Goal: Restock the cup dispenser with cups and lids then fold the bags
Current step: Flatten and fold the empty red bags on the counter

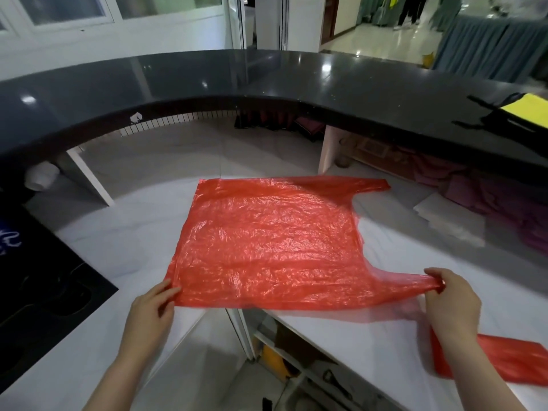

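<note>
Red thin plastic carrier bag (267, 244) flat, 2 handles pointing right | your left hand (151, 310) pinches its near-left corner | your right hand (450, 301) pinches the near handle.

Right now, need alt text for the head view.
A thin red plastic carrier bag lies spread flat on a white counter; the left hand holds its near bottom corner, the right hand pinches its near handle. A folded red bag lies at right.
</note>
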Motion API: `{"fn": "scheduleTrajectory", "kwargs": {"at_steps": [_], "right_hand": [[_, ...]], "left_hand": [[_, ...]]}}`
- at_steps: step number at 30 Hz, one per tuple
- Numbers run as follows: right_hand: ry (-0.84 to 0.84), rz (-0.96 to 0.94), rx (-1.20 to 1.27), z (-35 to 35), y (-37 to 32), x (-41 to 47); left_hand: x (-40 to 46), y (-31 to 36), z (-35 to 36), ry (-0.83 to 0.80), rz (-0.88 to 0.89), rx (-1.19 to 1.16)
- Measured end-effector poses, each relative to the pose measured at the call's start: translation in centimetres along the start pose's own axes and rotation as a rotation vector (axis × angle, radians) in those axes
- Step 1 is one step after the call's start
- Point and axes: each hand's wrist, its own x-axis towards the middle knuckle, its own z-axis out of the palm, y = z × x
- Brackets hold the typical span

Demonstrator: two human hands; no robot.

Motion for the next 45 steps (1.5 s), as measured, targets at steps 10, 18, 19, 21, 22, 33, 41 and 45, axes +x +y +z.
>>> {"fn": "scheduleTrajectory", "kwargs": {"at_steps": [10, 18, 19, 21, 22, 33, 41, 45], "right_hand": [[-0.029, 0.169, 0.019, -0.7, 2.0, 0.7], [-0.101, 0.270, 0.175, -1.8, 1.1, 1.6], [-0.132, 0.319, 0.292, -2.0, 0.8, 1.8], [-0.179, 0.402, 0.522, -2.2, 0.4, 2.4], [-0.194, 0.422, 0.611, -2.2, 0.2, 2.6], [-0.236, 0.730, 1.175, -2.7, -1.2, 3.3], [-0.219, 0.811, 1.316, -2.6, -1.0, 4.5], [-0.194, 0.828, 1.230, -2.4, -0.2, 5.2]], "left_hand": [[-0.2, -0.2, 0.4, -0.043, 0.023, 0.177], [-1.1, -0.3, 0.3, -0.107, 0.058, 0.204], [-1.3, -0.4, 0.3, -0.103, 0.079, 0.206], [-1.5, -0.5, 0.3, -0.090, 0.118, 0.205], [-1.5, -0.4, 0.3, -0.086, 0.131, 0.205], [-0.9, 0.6, 1.5, 0.079, 0.241, 0.293], [-0.2, 0.9, 1.4, 0.039, 0.158, 0.223], [0.8, 1.5, 0.7, 0.034, 0.026, 0.108]]}}
